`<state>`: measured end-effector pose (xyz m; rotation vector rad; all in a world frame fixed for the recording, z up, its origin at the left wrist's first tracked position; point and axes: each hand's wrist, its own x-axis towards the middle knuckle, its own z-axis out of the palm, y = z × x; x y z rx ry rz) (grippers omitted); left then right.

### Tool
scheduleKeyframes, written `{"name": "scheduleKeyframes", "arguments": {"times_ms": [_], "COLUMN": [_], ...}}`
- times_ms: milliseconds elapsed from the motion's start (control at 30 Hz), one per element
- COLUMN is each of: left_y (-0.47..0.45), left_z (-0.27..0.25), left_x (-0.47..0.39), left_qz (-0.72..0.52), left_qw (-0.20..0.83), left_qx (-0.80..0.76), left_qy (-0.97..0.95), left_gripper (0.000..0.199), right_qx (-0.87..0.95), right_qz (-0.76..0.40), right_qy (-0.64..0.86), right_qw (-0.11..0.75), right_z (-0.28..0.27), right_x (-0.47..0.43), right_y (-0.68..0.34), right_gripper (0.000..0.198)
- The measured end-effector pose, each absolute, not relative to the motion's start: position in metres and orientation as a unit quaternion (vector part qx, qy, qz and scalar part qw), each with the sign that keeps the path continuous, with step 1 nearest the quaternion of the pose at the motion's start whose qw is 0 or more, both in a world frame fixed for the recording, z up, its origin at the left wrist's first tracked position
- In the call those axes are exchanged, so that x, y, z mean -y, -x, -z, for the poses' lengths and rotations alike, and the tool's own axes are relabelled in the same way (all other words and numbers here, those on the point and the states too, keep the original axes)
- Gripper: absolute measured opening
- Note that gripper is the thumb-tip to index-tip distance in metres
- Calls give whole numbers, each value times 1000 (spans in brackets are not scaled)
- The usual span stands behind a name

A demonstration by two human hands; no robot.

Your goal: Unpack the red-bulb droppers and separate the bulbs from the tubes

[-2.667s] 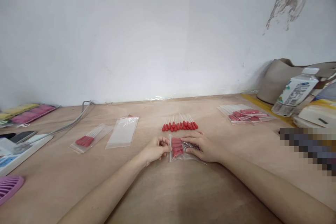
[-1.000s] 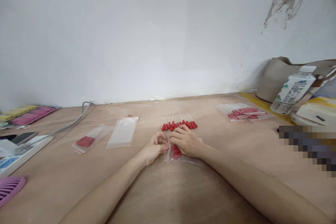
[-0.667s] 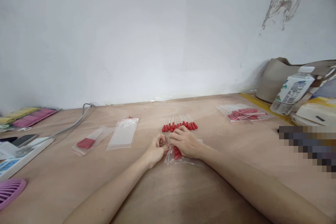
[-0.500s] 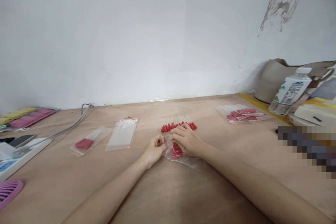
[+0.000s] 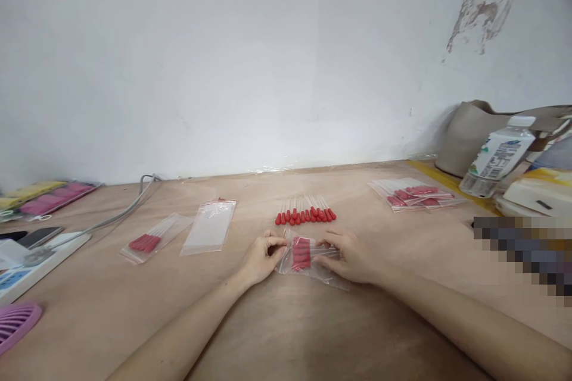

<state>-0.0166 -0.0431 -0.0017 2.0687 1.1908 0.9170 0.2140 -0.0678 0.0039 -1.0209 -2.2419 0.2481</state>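
Observation:
A clear zip bag (image 5: pixel 320 275) lies flat before me, holding several droppers with red bulbs (image 5: pixel 301 253) side by side, their bulbs towards the left. My left hand (image 5: pixel 263 257) pinches the bag's left edge between thumb and fingers. On the bag's right part, over the thin clear stems, rests my right hand (image 5: pixel 346 256), with thumb and forefinger apart. Just beyond the bag, a row of loose droppers (image 5: pixel 305 215) lies with red bulbs facing me and stems pointing to the wall.
To the left lie an unfilled zip bag (image 5: pixel 208 227) and a filled bag (image 5: pixel 154 238). More filled bags (image 5: pixel 413 193) are stacked at the right. A power strip (image 5: pixel 67 245) with a grey cable, a phone (image 5: pixel 42 237), a bottle (image 5: pixel 498 155) and a grey-brown container (image 5: pixel 462 140) stand at the sides.
My right hand has drawn back from the loose droppers' near side, down and to the right, uncovering the row and the bagged red bulbs. The left hand stays at the bag's left edge.

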Motion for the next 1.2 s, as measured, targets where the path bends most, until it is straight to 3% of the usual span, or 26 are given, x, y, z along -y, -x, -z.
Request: {"name": "scheduleKeyframes", "arguments": {"times_ms": [133, 700, 933, 1200], "left_y": [18, 11, 5, 7], "left_z": [-1, -15, -19, -23], "left_x": [45, 56, 68, 68], "left_qz": [-319, -251, -288, -278], "left_qw": [249, 410, 289, 272], "left_qx": [-429, -391, -385, -365], "left_qy": [-808, -785, -828, -846], "left_gripper": [15, 30, 11, 24], "right_qx": [835, 822, 837, 850], "right_qz": [-126, -22, -17, -41], "right_qy": [442, 472, 450, 433], "right_qw": [302, 318, 310, 297], "right_z": [1, 21, 19, 13], "right_x": [74, 67, 64, 65], "right_y": [-221, -219, -222, -226], "right_gripper": [20, 20, 21, 19]}}
